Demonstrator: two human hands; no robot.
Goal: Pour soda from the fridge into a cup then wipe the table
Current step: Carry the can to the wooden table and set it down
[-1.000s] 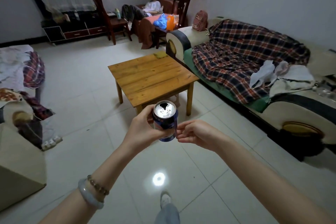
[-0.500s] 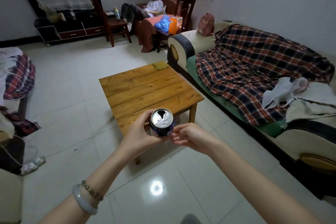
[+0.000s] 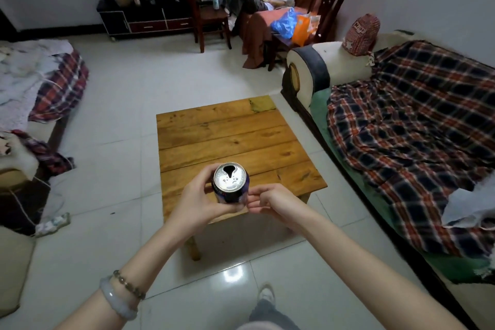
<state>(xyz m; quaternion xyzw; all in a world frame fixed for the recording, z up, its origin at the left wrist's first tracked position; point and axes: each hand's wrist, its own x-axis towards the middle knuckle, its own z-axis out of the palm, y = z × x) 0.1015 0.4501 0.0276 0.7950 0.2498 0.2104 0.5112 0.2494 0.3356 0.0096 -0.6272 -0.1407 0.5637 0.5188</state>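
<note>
1. The left hand (image 3: 198, 203) is wrapping around a can (image 3: 231, 186), thumb on the near side and fingers curling round the far and under side, gripping it upright above the near edge of the table (image 3: 235, 139).
2. The right hand (image 3: 270, 199) is reaching in from the right with its fingers loosely curled, fingertips meeting the can's right side; whether it is actually gripping the can cannot be told.
3. Both forearms are stretching forward from the bottom of the view, bare, and the left wrist is wearing a pale bangle (image 3: 117, 303) and a bead bracelet (image 3: 128, 284).
4. The can is showing a shiny silver top with its mouth already open, a dark drop-shaped hole; the body is looking dark blue or purple, and its printing is too blurred to read.
5. The table is showing a square top of yellowish wooden planks with knots and seams, bare except for a small olive cloth (image 3: 262, 104) lying at its far right corner.
6. A sofa (image 3: 308, 72) with a rounded cream arm is standing just right of the table, with a red and navy plaid blanket (image 3: 407, 126) lying rumpled over it.
7. A red bag (image 3: 363, 35) is sitting on the sofa arm, carrying lettering too small to read.
8. The floor (image 3: 120, 120) is glossy pale tile, reflecting a light near the person's shoe (image 3: 266, 295).
</note>
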